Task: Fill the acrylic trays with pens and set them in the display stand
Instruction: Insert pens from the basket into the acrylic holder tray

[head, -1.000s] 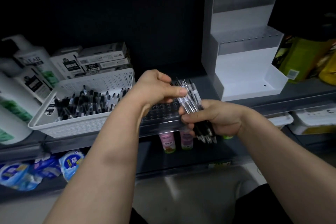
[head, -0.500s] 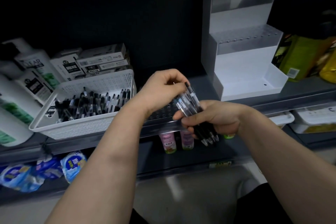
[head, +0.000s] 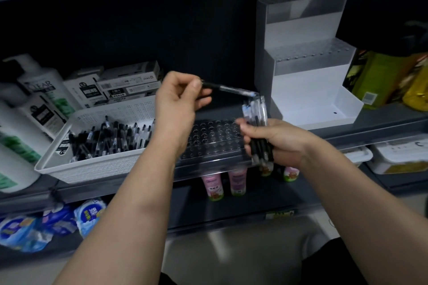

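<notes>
Since a moment ago my left hand (head: 178, 104) has gone up and away from the bunch, and one pen (head: 228, 89) has come out with it. Thumb and fingers pinch that pen at its dark end. It lies almost flat in the air, with its other end pointing to 3 o'clock, very near the top of the bunch of pens (head: 257, 118); I cannot tell if they touch. My right hand (head: 278, 141) has its fingers curled tight round the bunch and holds it standing up, just at the 3 o'clock end of the acrylic tray (head: 213, 143). The tray lies flat at the front of the dark shelf (head: 370, 126), below and between my two hands, and I can see its rows of round holes. At 1 o'clock from the tray stands the white display stand (head: 308, 81), shaped like steps. At 9 o'clock, just beside the tray, sits a white basket (head: 97, 164) with many more loose pens (head: 111, 139) in it. Big white bottles (head: 44, 90) stand behind the basket at 10 o'clock.
</notes>
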